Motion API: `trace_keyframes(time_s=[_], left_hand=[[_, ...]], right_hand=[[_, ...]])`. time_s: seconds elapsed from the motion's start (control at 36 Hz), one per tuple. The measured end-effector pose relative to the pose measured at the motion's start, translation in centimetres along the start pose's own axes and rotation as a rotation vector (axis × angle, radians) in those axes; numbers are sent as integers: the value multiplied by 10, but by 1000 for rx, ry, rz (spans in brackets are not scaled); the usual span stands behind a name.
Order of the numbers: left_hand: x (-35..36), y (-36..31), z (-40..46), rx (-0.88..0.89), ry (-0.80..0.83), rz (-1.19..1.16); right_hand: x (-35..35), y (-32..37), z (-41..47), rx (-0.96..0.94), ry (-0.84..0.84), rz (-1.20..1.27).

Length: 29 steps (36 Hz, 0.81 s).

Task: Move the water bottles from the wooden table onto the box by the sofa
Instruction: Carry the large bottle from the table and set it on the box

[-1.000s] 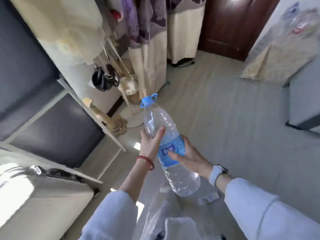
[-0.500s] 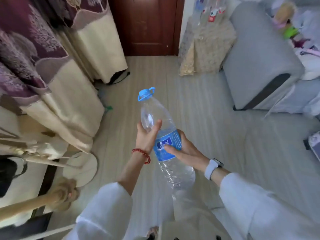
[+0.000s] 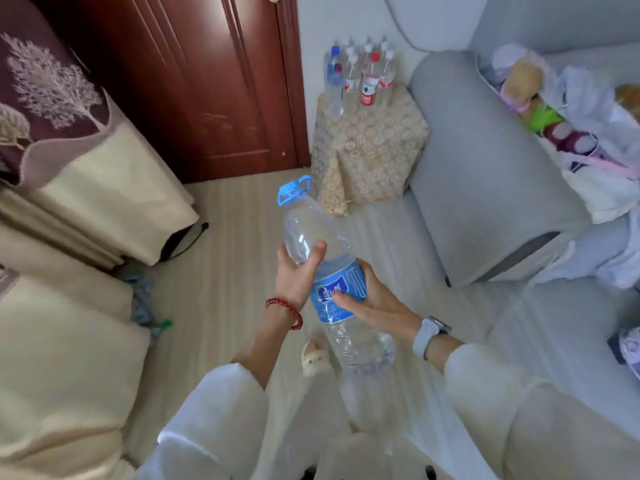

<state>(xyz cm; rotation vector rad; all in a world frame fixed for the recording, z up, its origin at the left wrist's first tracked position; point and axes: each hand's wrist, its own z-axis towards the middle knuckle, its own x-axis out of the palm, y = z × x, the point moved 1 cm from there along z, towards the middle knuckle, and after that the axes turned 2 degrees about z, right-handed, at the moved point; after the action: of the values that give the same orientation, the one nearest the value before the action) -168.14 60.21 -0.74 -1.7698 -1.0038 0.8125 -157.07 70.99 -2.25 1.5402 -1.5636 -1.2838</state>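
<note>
Large water bottle held tilted above the floor, left hand curled round its shoulder, right hand gripping the blue label. Ahead, lace-covered box against the sofa arm, small bottles crowding its rear edge, front of top bare.

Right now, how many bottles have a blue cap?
2. The large clear water bottle with a blue handled cap is held in both hands. A small blue-capped bottle stands at the left of the cluster on the lace-covered box. Others may be hidden behind.
</note>
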Motion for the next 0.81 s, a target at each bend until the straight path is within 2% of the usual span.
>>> trace_keyframes(time_s=[0.25,0.33,0.47,0.53,0.64,0.81], left_hand=[[49,-70,192,35,81,13],[72,-103,260,-8,101,30],[123,-154,352,80,185,96],[147,-174,380,109,232,113],[199,-194,441,57,282,104],[289,-221,526,88,324,191]], right_hand=[[-99,39,173,22,-43,44],[-142,58,232,38,-93,52],[-211,80,303,55,-186,134],[-240,82,327,67,-222,142],[-302,74,376,84,-272,170],[-410,52,445,106,-237,161]])
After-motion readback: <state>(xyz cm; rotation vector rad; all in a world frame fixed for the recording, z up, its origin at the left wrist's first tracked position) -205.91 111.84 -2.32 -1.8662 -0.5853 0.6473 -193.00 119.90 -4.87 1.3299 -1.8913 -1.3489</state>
